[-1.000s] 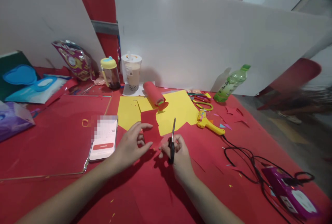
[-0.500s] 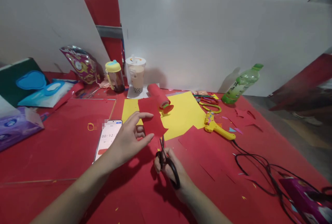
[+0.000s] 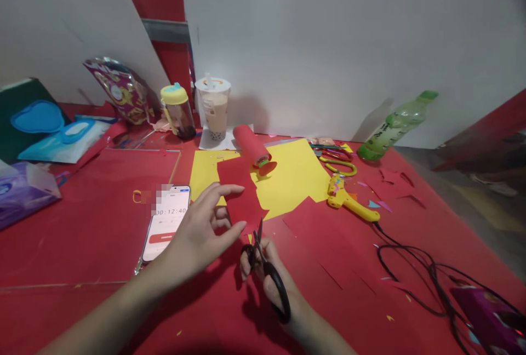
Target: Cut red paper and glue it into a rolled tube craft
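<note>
My left hand [image 3: 201,229] holds a small red sheet of paper [image 3: 242,204] at its left side. The index finger and thumb lie on the sheet's face, and the other fingers are partly hidden behind it. The paper's right edge looks uneven. Just below that edge, my right hand [image 3: 293,292] grips black-handled scissors [image 3: 258,240], fingers in the loops. Their blades point up, parted a little, near the sheet's lower right corner. Behind the sheet, a red paper cylinder [image 3: 250,144] with a round red piece at its near end lies across yellow paper [image 3: 290,179].
A phone [image 3: 166,223] showing a timer lies left of my left hand. A cup of drink [image 3: 216,111] and a yellow-lidded bottle [image 3: 178,114] stand behind. Rightward are a yellow glue gun [image 3: 353,207] with a black cord, yellow-handled scissors [image 3: 345,169] and a leaning green bottle [image 3: 394,127].
The view has tilted down slightly. The scissors' blades are a little further apart, and my right hand has shifted slightly lower. My left hand keeps its hold on the red paper.
</note>
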The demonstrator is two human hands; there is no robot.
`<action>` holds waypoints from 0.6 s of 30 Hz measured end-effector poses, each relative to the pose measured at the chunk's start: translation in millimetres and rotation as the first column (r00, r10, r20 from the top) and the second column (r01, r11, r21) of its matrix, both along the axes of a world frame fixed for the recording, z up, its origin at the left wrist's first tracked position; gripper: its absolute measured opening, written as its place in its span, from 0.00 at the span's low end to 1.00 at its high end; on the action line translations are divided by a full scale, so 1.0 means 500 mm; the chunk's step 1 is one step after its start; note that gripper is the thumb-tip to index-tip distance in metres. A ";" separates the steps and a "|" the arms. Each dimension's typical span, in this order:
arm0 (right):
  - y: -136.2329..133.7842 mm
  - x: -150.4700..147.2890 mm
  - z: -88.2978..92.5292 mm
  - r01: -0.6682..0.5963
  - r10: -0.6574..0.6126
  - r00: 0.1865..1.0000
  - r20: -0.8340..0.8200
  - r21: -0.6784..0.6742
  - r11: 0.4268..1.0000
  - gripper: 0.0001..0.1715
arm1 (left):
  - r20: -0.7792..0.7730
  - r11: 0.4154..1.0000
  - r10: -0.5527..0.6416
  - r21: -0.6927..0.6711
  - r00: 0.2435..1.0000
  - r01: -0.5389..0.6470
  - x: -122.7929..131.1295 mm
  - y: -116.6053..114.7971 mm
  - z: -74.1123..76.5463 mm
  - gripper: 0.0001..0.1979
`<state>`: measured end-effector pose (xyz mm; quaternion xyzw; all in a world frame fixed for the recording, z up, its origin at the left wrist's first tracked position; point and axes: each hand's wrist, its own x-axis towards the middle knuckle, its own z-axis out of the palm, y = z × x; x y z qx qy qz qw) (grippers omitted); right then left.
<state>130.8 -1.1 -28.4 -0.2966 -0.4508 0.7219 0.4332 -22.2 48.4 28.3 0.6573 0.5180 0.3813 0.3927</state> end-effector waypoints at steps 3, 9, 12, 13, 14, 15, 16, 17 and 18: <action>-0.001 0.002 -0.010 0.007 -0.007 1.000 -0.005 0.038 0.999 0.26 | 0.011 0.999 0.003 0.037 1.000 -0.004 0.005 -0.007 -0.004 0.18; 0.003 0.004 -0.014 -0.010 0.015 0.998 -0.056 0.087 0.996 0.24 | 0.060 0.994 0.005 0.106 0.998 -0.012 0.016 -0.017 -0.006 0.18; 0.004 0.002 -0.014 -0.006 0.012 0.997 -0.071 0.087 0.996 0.25 | 0.069 0.993 0.013 0.114 0.998 -0.021 0.021 -0.020 -0.008 0.19; 0.003 0.001 -0.014 -0.004 0.010 0.997 -0.075 0.085 0.996 0.25 | 0.078 0.993 0.019 0.113 0.997 -0.028 0.023 -0.021 -0.009 0.19; 0.002 0.000 -0.013 -0.001 0.007 0.997 -0.078 0.084 0.996 0.25 | 0.089 0.994 0.024 0.108 0.996 -0.034 0.024 -0.022 -0.010 0.19; 0.001 0.000 -0.013 0.002 0.004 0.997 -0.075 0.076 0.997 0.25 | 0.099 0.994 0.031 0.102 0.995 -0.042 0.026 -0.023 -0.011 0.19; 0.000 0.000 -0.012 0.006 -0.002 0.998 -0.070 0.065 0.998 0.25 | 0.107 0.994 0.038 0.097 0.993 -0.049 0.028 -0.024 -0.012 0.19; -0.001 0.000 -0.010 0.012 -0.009 0.998 -0.067 0.055 0.998 0.25 | 0.114 0.994 0.048 0.092 0.992 -0.058 0.031 -0.026 -0.014 0.18; -0.003 0.000 -0.008 0.019 -0.016 0.998 -0.067 0.045 0.999 0.25 | 0.117 0.994 0.059 0.088 0.991 -0.070 0.033 -0.027 -0.015 0.18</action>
